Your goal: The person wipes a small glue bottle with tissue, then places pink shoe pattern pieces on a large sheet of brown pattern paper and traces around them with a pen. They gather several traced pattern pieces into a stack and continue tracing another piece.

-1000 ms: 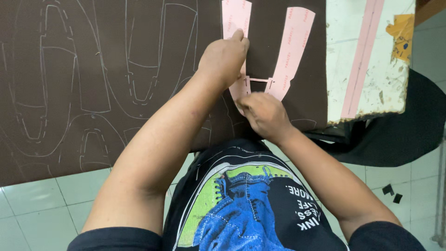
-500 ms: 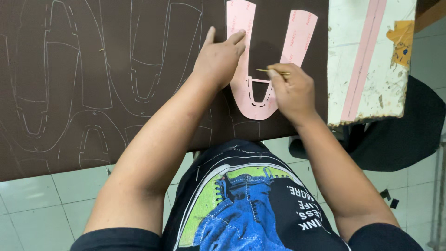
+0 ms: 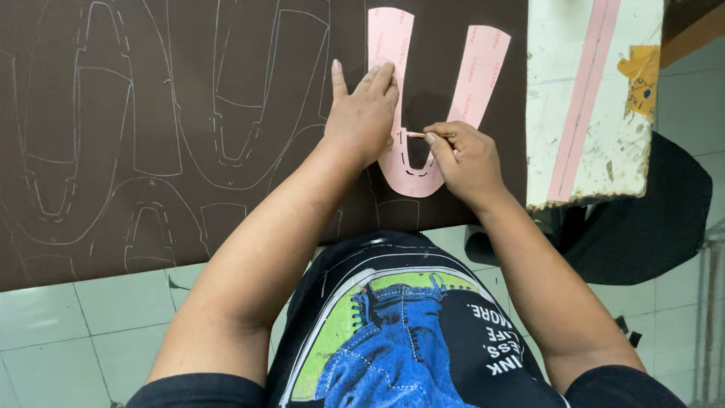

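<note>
Since half a second ago both hands have kept close to the same spots on the pink U-shaped template [image 3: 411,177], while the right hand [image 3: 464,159] has shifted only slightly along the inner edge and the slim stick-like marking tool [image 3: 423,135] now lies nearly level across the gap of the U. That template rests flat on the dark brown sheet [image 3: 189,113] that covers the worktop, its curved base toward the person and its two arms pointing away. On the template's left arm, the left hand [image 3: 362,113] presses down with fingers spread and flat, its grip wide and holding nothing, pinning the template in place. At the template's inner curve, the right hand pinches the marking tool between thumb and fingertips, a narrow grip closed on the tool, with the tip pointing toward the left hand. Left of the template, the brown sheet bears many pale traced outlines of similar shapes. Right of the template, touching the sheet's edge, lies a worn white board [image 3: 589,106] with a pink strip [image 3: 585,98] running along it and a yellow scrap [image 3: 640,72] at its far right edge.
</note>
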The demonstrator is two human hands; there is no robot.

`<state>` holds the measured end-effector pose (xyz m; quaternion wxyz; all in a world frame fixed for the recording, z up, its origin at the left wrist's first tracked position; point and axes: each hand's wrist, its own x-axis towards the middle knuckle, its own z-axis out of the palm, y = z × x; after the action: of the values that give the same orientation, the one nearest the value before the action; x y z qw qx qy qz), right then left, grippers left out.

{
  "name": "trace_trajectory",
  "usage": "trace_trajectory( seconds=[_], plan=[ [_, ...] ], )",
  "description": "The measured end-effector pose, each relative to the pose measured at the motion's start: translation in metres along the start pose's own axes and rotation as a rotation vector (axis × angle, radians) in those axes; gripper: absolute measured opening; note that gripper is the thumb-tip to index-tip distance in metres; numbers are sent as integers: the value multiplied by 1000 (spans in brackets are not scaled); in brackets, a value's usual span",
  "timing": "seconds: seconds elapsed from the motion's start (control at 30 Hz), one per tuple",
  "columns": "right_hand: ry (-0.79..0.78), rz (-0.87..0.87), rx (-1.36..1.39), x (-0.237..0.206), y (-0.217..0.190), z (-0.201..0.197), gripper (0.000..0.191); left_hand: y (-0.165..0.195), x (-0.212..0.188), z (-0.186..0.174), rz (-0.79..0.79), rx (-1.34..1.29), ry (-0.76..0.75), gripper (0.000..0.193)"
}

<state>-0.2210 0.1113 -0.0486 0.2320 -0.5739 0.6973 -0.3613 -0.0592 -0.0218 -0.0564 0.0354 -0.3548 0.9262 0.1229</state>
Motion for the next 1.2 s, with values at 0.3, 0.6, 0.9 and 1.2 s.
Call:
trace_trajectory(
  seconds=[0.3, 0.6, 0.9, 1.2],
  plan=[
    [-137, -163, -130, -20, -8, -4, 12, -1, -1, 3, -5, -37, -9, 88],
    [-103, -225, -433, -12, -1, -22, 7, 0, -1, -7, -25, -49, -73, 86],
    [23, -75, -248, -6, 14, -27, 9, 0, 3, -11, -50, -82, -146, 85],
    [-39, -188, -329, -20, 7, -28, 7, 0, 4, -5, -33, -96, -108, 80]
  ],
)
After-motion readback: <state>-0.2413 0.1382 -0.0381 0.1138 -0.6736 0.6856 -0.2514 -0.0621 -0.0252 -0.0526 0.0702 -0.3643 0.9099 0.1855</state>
